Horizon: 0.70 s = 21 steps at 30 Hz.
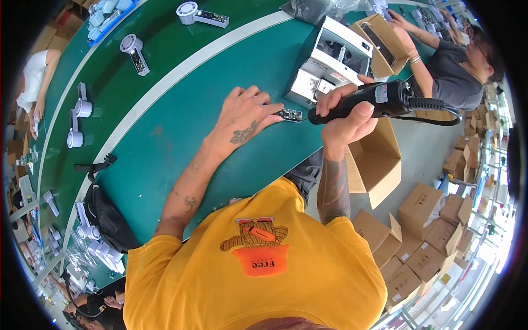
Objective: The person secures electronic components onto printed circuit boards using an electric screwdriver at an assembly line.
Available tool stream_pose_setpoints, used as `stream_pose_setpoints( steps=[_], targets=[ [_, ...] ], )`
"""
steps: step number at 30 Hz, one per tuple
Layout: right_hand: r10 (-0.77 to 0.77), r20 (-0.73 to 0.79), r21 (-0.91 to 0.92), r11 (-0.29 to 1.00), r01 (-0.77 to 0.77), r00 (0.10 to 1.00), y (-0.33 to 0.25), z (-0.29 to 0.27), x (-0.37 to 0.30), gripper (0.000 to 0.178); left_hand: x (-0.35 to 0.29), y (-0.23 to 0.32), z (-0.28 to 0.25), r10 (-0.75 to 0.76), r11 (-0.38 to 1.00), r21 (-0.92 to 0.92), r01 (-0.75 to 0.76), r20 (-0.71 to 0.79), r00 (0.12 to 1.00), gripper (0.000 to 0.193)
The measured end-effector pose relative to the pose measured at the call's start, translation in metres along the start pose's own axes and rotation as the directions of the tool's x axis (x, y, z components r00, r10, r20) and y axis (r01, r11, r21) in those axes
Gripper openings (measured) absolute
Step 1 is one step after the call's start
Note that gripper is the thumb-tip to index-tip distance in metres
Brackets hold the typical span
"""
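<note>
Fingers of the left hand pinch the small circuit-board unit over the green bench, probably steadying its exposed end toward the black powered screwdriver, which the right hand clasps around its body, presumably for control.

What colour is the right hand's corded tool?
The corded tool is mostly black, clearest in the head view.

Circuit-board unit: narrow, components exposed, long axis 9-to-3 o'clock. Black electric screwdriver: nearly level, bit toward 9 o'clock, cord toward 3.
</note>
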State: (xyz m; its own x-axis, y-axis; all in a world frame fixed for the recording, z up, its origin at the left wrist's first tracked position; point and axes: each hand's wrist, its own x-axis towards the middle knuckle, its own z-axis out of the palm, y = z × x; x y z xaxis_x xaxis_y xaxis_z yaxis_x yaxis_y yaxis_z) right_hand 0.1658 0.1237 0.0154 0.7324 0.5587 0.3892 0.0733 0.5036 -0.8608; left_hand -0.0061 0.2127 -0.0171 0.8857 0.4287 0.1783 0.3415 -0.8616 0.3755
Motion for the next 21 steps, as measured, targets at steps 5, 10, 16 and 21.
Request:
stream_pose_setpoints(
  steps=[5,10,16,21],
  targets=[
    [0.001,-0.028,0.026,1.0,-0.001,1.0,0.001,-0.001,-0.002,0.072,-0.001,0.0,-0.001,-0.018,1.0,-0.005,0.018,0.032,0.999,0.029],
    [-0.064,-0.009,-0.015,0.998,0.064,0.998,0.002,-0.004,-0.011,0.07,0.002,0.001,0.003,0.003,1.0,0.012,-0.002,-0.029,1.0,0.026],
    [-0.035,0.034,-0.035,0.999,0.037,0.999,-0.007,-0.008,0.004,0.072,0.005,-0.002,0.011,0.007,1.0,-0.015,-0.007,-0.039,0.999,0.026],
    [-0.141,-0.037,-0.065,0.988,0.139,0.989,-0.017,-0.007,0.052,0.067,0.007,-0.002,0.011,0.005,1.0,-0.007,-0.005,-0.016,1.0,0.028]
  ],
)
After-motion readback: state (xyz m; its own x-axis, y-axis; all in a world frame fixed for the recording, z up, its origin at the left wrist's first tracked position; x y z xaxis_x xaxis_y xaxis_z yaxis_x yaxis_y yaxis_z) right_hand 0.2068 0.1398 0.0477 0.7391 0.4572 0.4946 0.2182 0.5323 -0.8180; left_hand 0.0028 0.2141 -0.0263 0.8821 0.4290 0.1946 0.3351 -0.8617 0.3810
